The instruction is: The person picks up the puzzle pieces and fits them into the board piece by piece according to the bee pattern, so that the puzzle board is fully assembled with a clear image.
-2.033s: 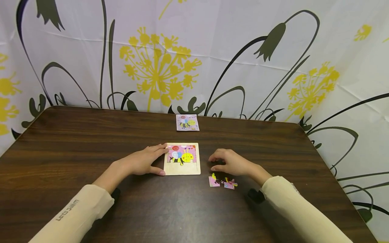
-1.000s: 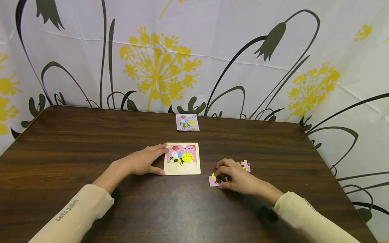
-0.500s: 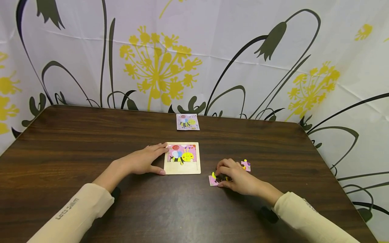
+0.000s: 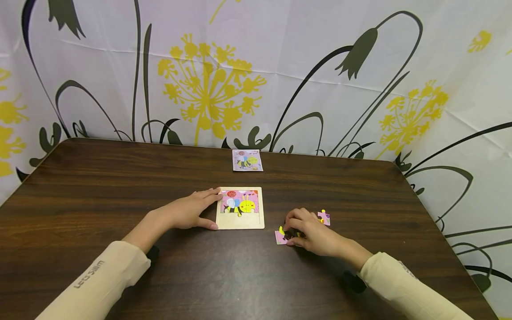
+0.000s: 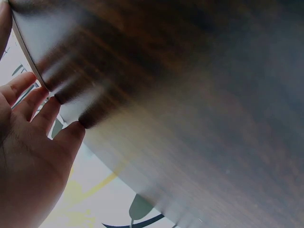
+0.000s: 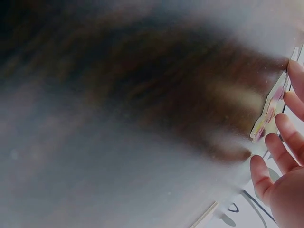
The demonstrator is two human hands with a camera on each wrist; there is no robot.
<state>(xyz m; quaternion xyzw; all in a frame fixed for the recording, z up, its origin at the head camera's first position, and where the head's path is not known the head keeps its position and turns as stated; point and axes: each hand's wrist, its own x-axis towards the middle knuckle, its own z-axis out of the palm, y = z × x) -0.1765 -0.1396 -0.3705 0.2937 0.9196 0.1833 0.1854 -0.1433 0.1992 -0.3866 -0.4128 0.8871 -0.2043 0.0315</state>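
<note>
On the dark wood table (image 4: 100, 186), head view: left hand (image 4: 188, 212) lies flat, fingers straight, against the left edge of the wooden puzzle tray (image 4: 240, 224), thumb at its near left corner. Tray's upper rows are filled with the bee picture, bottom row bare wood. Right hand (image 4: 314, 231) sits right of the tray, fingers curled over a loose puzzle piece (image 4: 281, 238) whose pink corner sticks out at the fingertips; whether it actually pinches the piece I can't tell. Second loose piece (image 4: 324, 218) lies just beyond the knuckles, apart from the tray. Reference card (image 4: 247, 160) lies near the far table edge, well clear of both hands. Wide bare tabletop left, right and near side. Left wrist view: blurred, fingers (image 5: 33, 102) extended along the tray's thin edge. Right wrist view: heavy blur, fingers (image 6: 285, 133) next to a pale piece edge, grip unreadable.
</note>
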